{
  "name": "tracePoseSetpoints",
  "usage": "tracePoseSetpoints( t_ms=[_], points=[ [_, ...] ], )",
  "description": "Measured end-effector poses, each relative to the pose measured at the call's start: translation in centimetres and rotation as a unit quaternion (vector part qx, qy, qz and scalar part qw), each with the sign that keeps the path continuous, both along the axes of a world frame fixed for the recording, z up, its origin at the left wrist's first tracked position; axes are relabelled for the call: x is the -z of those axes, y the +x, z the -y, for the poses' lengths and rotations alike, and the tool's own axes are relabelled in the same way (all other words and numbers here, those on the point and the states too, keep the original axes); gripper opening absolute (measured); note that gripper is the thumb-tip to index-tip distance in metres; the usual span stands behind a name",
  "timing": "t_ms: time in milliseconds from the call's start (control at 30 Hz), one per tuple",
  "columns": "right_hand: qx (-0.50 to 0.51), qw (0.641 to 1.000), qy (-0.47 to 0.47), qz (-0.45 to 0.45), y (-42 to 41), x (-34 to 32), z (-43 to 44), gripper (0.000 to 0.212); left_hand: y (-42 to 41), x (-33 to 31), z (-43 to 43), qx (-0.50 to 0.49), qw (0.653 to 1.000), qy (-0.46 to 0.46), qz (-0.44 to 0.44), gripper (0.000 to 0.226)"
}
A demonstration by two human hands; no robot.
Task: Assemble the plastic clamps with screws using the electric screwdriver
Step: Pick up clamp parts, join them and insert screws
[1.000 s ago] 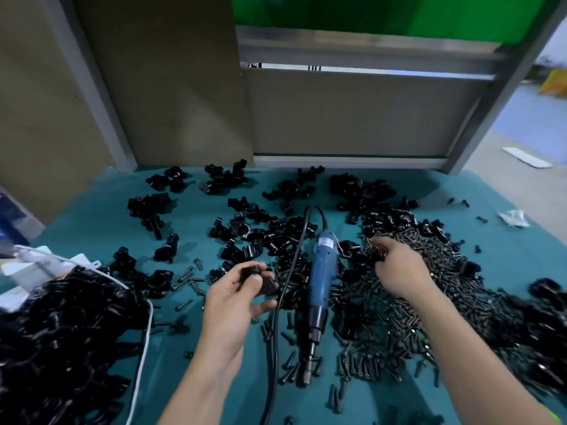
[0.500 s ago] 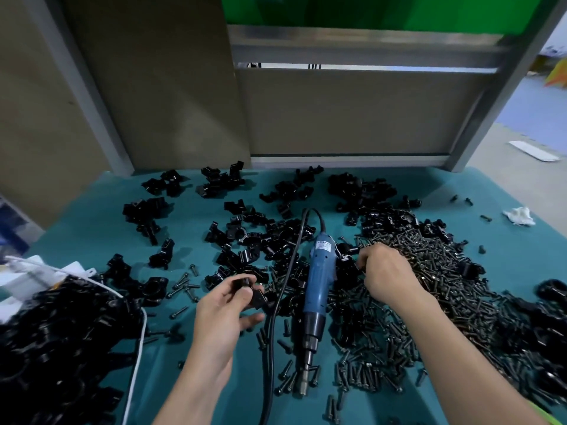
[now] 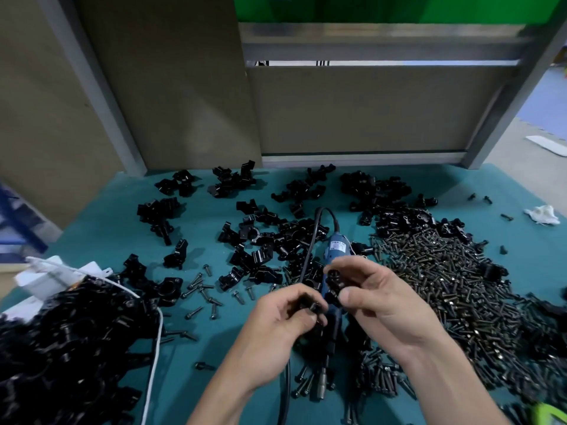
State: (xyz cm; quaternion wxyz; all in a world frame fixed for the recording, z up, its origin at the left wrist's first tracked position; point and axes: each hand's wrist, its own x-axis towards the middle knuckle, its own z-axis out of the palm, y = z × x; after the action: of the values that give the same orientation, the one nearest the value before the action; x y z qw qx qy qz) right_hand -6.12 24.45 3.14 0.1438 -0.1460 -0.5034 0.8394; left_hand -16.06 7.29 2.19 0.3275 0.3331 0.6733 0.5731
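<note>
My left hand (image 3: 276, 323) grips a black plastic clamp half (image 3: 308, 305) low in the middle of the view. My right hand (image 3: 380, 305) pinches a second black clamp piece (image 3: 333, 282) between thumb and fingers, right next to the left one. Both hands hover over the blue electric screwdriver (image 3: 336, 250), which lies on the teal table (image 3: 101, 237) with its bit end (image 3: 322, 391) pointing toward me. To the right of my hands spreads a big heap of dark screws (image 3: 454, 289).
Loose black clamp parts (image 3: 270, 240) are scattered across the table's middle and back. A large pile of black clamps (image 3: 67, 345) fills the left front, with a white cable (image 3: 155, 348) over it. A few screws (image 3: 202, 289) lie left of my hands. Panels wall the back.
My right hand left the screw heap and came toward me and left, holding a clamp piece. My left hand moved right with its clamp half; both hands now meet over the screwdriver.
</note>
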Motion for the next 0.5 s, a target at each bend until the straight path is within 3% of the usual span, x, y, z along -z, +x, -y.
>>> tracePoseSetpoints(
  t_ms=[133,267,367,500],
  points=[
    [-0.02,0.989,0.148,-0.015,0.2,-0.2,1.2,0.058,0.1,0.2,0.7,0.013,0.999,0.027,0.026,0.031],
    [-0.032,0.961,0.275,-0.026,0.0,-1.0,2.1,0.056,0.3,0.7,1.0,0.013,0.992,0.062,0.108,0.03],
    [-0.038,0.947,0.316,-0.033,0.1,-1.4,2.5,0.055,0.2,1.0,1.2,0.011,0.986,0.084,0.146,0.045],
    [-0.034,0.953,0.302,-0.024,0.1,-1.2,3.4,0.049,0.7,1.6,1.1,0.0,0.985,0.09,0.145,0.053]
  ],
)
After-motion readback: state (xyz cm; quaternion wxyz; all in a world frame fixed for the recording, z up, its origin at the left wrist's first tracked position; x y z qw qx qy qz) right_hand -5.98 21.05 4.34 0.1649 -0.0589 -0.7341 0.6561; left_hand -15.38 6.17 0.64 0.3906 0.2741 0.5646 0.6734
